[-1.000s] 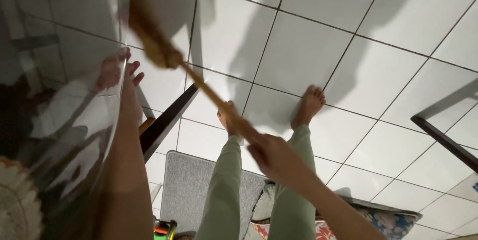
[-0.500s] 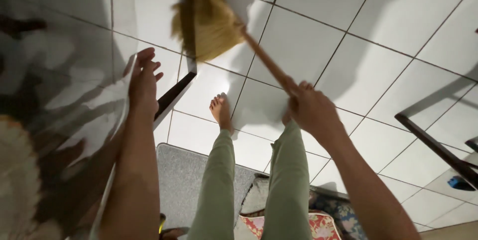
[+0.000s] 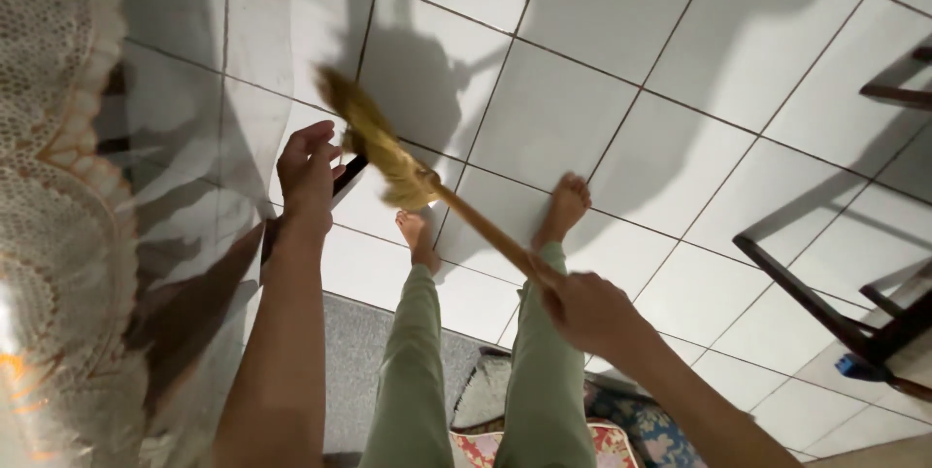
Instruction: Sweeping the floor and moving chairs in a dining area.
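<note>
My right hand (image 3: 587,311) is closed around the wooden handle of a straw broom (image 3: 374,141). Its blurred bristle head hangs just right of my left hand and above my bare feet. My left hand (image 3: 309,175) rests with fingers spread on the corner of a glossy glass table top (image 3: 194,216) at the left. My legs in green trousers (image 3: 417,371) stand on the white tiled floor (image 3: 621,89).
A lace cloth (image 3: 49,186) covers the table's left part. A dark table leg (image 3: 348,177) shows under my left hand. A dark wooden chair frame (image 3: 825,308) stands at the right. A grey mat (image 3: 354,381) and a floral rug (image 3: 631,415) lie behind my feet.
The broom head has swung down and left, from the top of the view to beside my left hand. My right hand dropped lower. The view shifted, showing the lace cloth.
</note>
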